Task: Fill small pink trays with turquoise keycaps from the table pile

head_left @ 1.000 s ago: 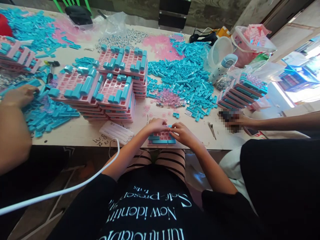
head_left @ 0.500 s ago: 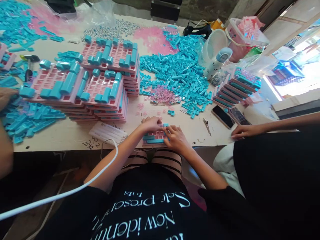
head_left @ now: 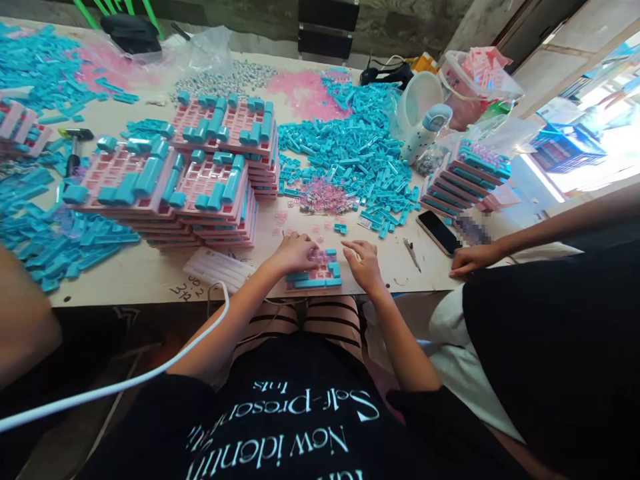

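Note:
A small pink tray with blue pieces (head_left: 314,283) lies near the table's front edge. My left hand (head_left: 296,253) rests over its upper left part, fingers bent together at the pink grid; whatever they pinch is too small to make out. Just right of the tray, my right hand (head_left: 364,265) is held apart from it, thumb and fingers spread, with nothing in them. Beyond the tray are a loose blue piece (head_left: 341,229) and a small heap of clear pink pieces (head_left: 325,196).
Stacked pink trays (head_left: 210,190) stand at left beside a white power strip (head_left: 219,268). Blue pieces (head_left: 350,143) are heaped behind. At right are tweezers (head_left: 412,255), a phone (head_left: 439,233) and another person's hand (head_left: 469,260). A white cable crosses my left arm.
My right hand has come off the tray and moved right, its fingers opening. My left hand has shifted slightly left, uncovering more of the tray. The view has tilted a little.

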`<state>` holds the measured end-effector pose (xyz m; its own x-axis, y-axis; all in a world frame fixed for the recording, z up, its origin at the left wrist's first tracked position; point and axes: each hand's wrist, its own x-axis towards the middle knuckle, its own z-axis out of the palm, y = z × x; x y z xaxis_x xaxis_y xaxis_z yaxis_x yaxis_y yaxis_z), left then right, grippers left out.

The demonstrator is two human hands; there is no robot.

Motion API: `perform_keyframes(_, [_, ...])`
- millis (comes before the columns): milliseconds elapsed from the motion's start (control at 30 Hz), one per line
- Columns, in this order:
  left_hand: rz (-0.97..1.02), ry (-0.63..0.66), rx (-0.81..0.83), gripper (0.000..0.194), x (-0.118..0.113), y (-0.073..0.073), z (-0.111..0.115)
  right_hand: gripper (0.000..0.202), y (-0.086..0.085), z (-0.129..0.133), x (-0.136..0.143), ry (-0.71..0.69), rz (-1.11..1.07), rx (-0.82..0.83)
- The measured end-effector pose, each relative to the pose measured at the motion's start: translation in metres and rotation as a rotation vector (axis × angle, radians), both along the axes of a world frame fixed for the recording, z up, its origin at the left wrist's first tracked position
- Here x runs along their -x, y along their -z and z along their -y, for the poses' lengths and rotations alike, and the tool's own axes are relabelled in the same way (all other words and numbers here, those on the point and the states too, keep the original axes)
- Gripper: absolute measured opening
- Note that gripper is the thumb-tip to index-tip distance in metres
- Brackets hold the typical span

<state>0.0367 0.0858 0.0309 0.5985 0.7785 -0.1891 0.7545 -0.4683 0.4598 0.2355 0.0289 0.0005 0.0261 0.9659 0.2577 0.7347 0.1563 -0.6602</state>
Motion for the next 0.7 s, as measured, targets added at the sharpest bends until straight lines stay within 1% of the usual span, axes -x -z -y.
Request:
perform_keyframes(67, [-0.035, 0.010, -0.085, 0.043, 0.003, -0.002, 0.007, 0.034, 0.006, 0.000, 0.003, 0.032, -0.025, 0.062])
perform_keyframes(167, [0.022, -0.006, -0.112, 0.042, 0.005, -0.003, 0.017, 0.050, 0.008, 0.003, 0.012, 0.030, -0.182, 0.218])
perform_keyframes(200, [0.059, -0.027, -0.128, 0.043, 0.006, -0.003, 0.020, 0.051, 0.005, 0.004, 0.015, 0.003, -0.265, 0.274])
perform_keyframes(267, [0.131, -0.061, -0.179, 0.047, 0.005, -0.005, 0.026, 0.044, -0.002, 0.004, 0.017, -0.086, -0.428, 0.348])
perform_keyframes(333, [0.174, -0.056, -0.242, 0.051, 0.005, -0.010, 0.031, 0.037, -0.010, 0.004, 0.019, -0.152, -0.546, 0.352])
perform_keyframes(433, [0.190, -0.030, -0.287, 0.056, 0.006, -0.020, 0.032, 0.034, -0.016, 0.003, 0.019, -0.118, -0.630, 0.292])
perform_keyframes(500, [0.171, -0.042, -0.227, 0.057, 0.010, -0.027, 0.028, 0.032, -0.015, 0.002, 0.017, -0.083, -0.634, 0.254])
perform_keyframes(567, [0.117, -0.074, -0.119, 0.051, 0.015, -0.031, 0.023, 0.031, -0.013, 0.003, 0.014, -0.050, -0.634, 0.225])
perform_keyframes(633, [0.067, -0.096, -0.031, 0.044, 0.019, -0.033, 0.018, 0.032, -0.011, 0.003, 0.010, -0.037, -0.638, 0.220])
perform_keyframes(700, [0.048, -0.105, 0.010, 0.041, 0.021, -0.033, 0.016, 0.036, -0.010, 0.005, 0.007, -0.048, -0.634, 0.220])
